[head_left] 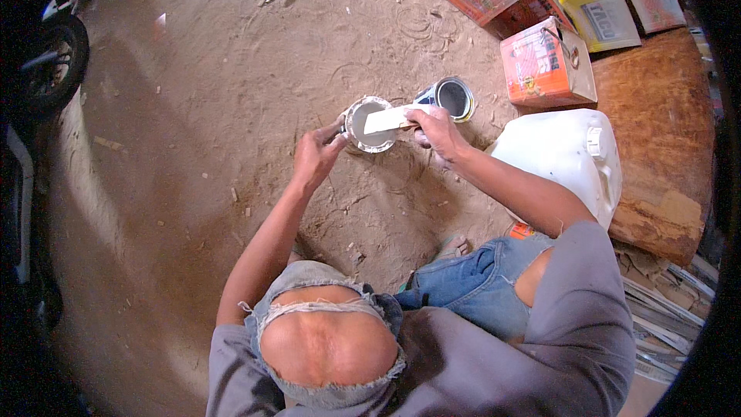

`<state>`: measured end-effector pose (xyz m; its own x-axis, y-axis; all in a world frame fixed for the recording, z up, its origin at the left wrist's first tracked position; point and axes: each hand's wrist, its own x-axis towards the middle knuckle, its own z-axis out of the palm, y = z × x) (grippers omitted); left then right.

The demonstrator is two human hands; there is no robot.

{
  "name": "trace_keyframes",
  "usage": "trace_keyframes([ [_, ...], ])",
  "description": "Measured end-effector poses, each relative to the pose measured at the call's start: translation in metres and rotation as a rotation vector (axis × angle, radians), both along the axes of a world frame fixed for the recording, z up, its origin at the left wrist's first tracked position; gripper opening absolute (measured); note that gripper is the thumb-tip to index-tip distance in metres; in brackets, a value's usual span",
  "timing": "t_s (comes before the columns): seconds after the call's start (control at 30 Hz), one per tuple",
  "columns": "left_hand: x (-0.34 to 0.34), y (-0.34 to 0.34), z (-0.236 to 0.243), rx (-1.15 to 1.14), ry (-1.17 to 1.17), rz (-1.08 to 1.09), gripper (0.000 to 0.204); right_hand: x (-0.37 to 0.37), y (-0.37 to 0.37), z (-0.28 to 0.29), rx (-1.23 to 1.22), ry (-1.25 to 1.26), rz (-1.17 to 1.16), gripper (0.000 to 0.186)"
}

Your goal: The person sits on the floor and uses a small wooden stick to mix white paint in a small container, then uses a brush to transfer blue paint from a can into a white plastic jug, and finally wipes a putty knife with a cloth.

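My left hand (316,156) is closed on the left side of a round can (357,141) with a white-smeared rim and pale grey stuff inside. My right hand (440,135) grips a flat white stick (382,120), whose far end lies over the mouth of that can. Whether the stick's tip touches the contents I cannot tell. Just beyond my right hand a second, dark tin can (454,99) stands tilted on the ground, its open mouth facing me and its inside grey.
To the right lie a white plastic jerrycan (548,147) and a large brown log (656,147). Orange-and-white boxes (540,66) and a yellow tin (598,11) stand at the far right. A wheel (58,66) is at the left edge. The ground (193,108) is sandy.
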<state>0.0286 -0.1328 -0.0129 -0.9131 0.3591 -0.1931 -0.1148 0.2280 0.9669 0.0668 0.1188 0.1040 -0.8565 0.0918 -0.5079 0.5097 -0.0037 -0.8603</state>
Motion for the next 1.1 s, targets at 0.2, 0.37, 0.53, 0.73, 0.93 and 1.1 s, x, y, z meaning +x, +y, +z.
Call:
trace_keyframes([
  [0.2, 0.000, 0.000, 0.006, -0.038, -0.082, -0.021, 0.047, -0.003, 0.019, 0.009, 0.188, 0.030, 0.067, 0.035],
  [0.37, 0.001, -0.002, 0.016, -0.023, -0.079, -0.021, 0.048, -0.014, 0.007, 0.013, 1.006, 0.594, 0.463, 0.034],
  [0.53, 0.000, -0.003, 0.014, -0.016, -0.114, -0.021, 0.048, -0.009, -0.021, 0.007, 1.099, 0.490, 0.625, 0.033],
  [0.73, 0.001, 0.001, 0.036, -0.010, -0.119, -0.037, 0.045, -0.007, -0.011, -0.014, 1.070, 0.372, 0.657, 0.038],
  [0.93, 0.001, -0.002, 0.019, 0.000, -0.093, -0.015, 0.047, -0.006, -0.022, -0.015, 0.829, 0.275, 0.481, 0.030],
  [1.1, 0.000, 0.000, 0.012, 0.051, -0.119, -0.002, 0.047, -0.011, -0.005, -0.015, 0.328, 0.051, 0.147, 0.034],
])
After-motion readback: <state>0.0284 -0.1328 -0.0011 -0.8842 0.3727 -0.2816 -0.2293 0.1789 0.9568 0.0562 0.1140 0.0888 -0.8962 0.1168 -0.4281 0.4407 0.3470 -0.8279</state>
